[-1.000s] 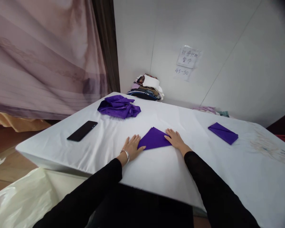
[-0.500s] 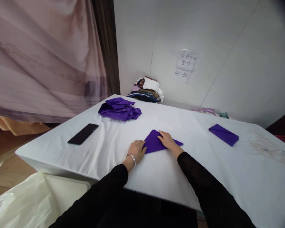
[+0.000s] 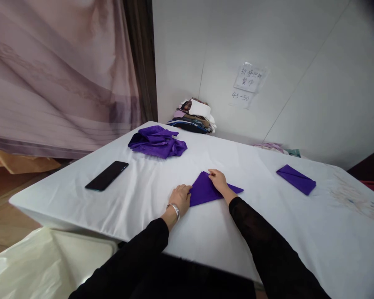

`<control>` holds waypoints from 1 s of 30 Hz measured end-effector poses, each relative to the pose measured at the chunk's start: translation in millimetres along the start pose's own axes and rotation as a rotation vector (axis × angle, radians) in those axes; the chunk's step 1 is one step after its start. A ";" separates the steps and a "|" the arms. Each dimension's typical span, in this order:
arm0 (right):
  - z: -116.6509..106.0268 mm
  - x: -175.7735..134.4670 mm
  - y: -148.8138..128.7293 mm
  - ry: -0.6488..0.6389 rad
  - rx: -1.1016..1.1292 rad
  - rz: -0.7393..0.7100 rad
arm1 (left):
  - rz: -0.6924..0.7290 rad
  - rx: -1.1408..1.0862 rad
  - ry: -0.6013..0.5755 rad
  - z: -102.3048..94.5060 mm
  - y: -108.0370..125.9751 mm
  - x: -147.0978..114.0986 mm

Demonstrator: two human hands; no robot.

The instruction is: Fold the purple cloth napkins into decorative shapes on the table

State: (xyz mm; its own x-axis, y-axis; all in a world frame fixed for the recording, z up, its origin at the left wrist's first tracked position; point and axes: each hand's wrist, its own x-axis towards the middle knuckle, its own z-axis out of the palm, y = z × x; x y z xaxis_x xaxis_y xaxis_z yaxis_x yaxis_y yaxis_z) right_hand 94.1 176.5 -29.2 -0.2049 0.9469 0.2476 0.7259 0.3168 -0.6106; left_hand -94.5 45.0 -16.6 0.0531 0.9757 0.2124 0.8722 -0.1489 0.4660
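Observation:
A folded purple napkin (image 3: pixel 202 193) lies on the white-covered table in front of me, with a pointed corner at the far side and another point reaching right. My left hand (image 3: pixel 180 198), with a silver bracelet at the wrist, grips its left edge between closed fingers. Over its upper right part is my right hand (image 3: pixel 218 180), thumb and fingers drawn together on the cloth near the far corner. The fingertips of both hands are partly hidden. To the right lies another purple napkin (image 3: pixel 296 179), folded into a flat oblong.
A crumpled heap of purple cloth (image 3: pixel 157 142) sits at the far left of the table (image 3: pixel 137 199). Nearer is a black phone (image 3: pixel 107 176). Folded fabrics (image 3: pixel 193 116) are stacked by the wall, under a paper sign (image 3: pixel 248 79). A pale plastic bag (image 3: pixel 28 265) is below the left edge.
My right hand's fingers have drawn closer together near the napkin's far corner. My left hand stays at the left edge. The view has shifted slightly.

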 end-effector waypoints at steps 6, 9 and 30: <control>3.8 0.7 4.0 0.017 0.036 -0.052 | 0.008 0.004 0.001 -0.7 1.0 0.0; 5.4 2.0 5.9 0.006 0.017 -0.063 | 0.012 0.017 0.001 -1.2 1.8 -0.5; -12.7 -42.0 -24.7 -0.094 -0.301 -0.269 | -0.007 0.144 -0.074 -8.3 8.9 -1.0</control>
State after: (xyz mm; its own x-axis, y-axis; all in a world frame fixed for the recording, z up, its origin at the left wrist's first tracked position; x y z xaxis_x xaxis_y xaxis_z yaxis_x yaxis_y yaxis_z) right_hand 93.1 128.2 -14.9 -0.4619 0.8381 0.2902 0.7954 0.5362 -0.2825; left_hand -90.9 41.4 -5.5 0.0775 0.9867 0.1432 0.9329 -0.1224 0.3386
